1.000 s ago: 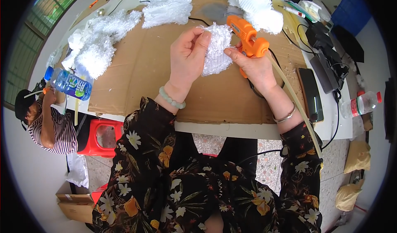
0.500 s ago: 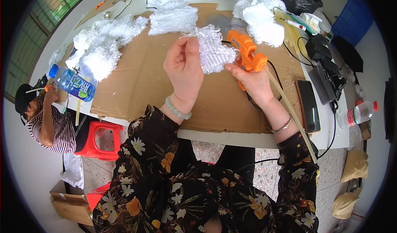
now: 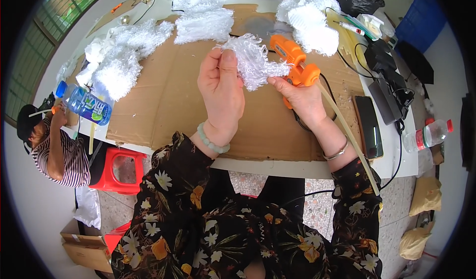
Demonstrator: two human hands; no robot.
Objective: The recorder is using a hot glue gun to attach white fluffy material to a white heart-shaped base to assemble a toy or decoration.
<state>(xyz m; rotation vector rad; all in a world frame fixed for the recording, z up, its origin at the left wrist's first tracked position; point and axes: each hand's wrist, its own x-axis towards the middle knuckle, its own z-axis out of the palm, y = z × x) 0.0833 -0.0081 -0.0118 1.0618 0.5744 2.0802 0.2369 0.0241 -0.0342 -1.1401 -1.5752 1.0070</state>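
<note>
A small white piece of fringed fabric (image 3: 252,63) hangs between my two hands over the cardboard. My left hand (image 3: 223,83) pinches its left end between thumb and fingers. In my right hand (image 3: 302,98) is an orange glue gun (image 3: 292,56), its body pointing away from me. A long pale glue stick (image 3: 347,130) sticks out of its back and runs down over my right forearm. The thumb of that hand touches the right end of the fabric, where part of the edge looks folded.
Brown cardboard (image 3: 173,105) covers the table. Heaps of white fringed fabric (image 3: 116,61) lie left, at the back and right. A phone (image 3: 368,125), black adapters and cables are on the right. A bottle (image 3: 87,103) stands left, near a seated person (image 3: 54,147).
The fringed fabric has turned and bunched up between my hands, its right end now narrower. Both hands stay nearly in place, and the glue gun remains in my right hand.
</note>
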